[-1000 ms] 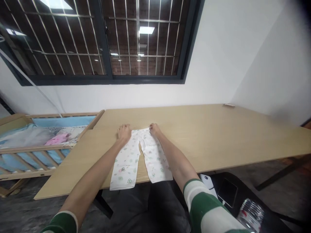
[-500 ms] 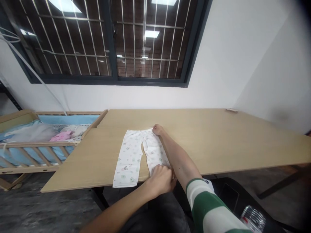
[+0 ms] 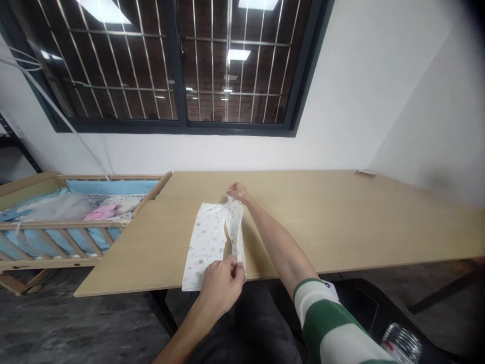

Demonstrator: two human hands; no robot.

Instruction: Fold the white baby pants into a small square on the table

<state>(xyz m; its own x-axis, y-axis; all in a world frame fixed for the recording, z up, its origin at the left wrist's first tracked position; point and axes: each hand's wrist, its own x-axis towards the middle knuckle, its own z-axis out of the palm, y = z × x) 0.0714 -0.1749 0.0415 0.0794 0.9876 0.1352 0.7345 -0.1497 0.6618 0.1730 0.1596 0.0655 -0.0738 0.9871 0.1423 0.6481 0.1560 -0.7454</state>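
Note:
A pair of small white trousers (image 3: 206,235) with a light print lies near the front edge of the wooden table (image 3: 303,217). Its left leg is flat, while the right leg is lifted and folding over toward the left one. My right hand (image 3: 238,191) pinches the right corner of the waistband and holds it above the table. Down at the hem, my left hand (image 3: 222,285) is closed on the bottom of the right leg; its fingers partly cover the cloth.
To the left of the table stands a wooden cot (image 3: 56,227) with blue lining and a pink cloth (image 3: 101,212) inside. A small pale object (image 3: 366,173) lies at the table's back right. A clear plastic bottle (image 3: 401,344) is at lower right. A barred window (image 3: 182,126) is ahead.
Both hands have moved left, carrying the right side of the trousers up and over toward the left leg. The left leg stays flat on the table.

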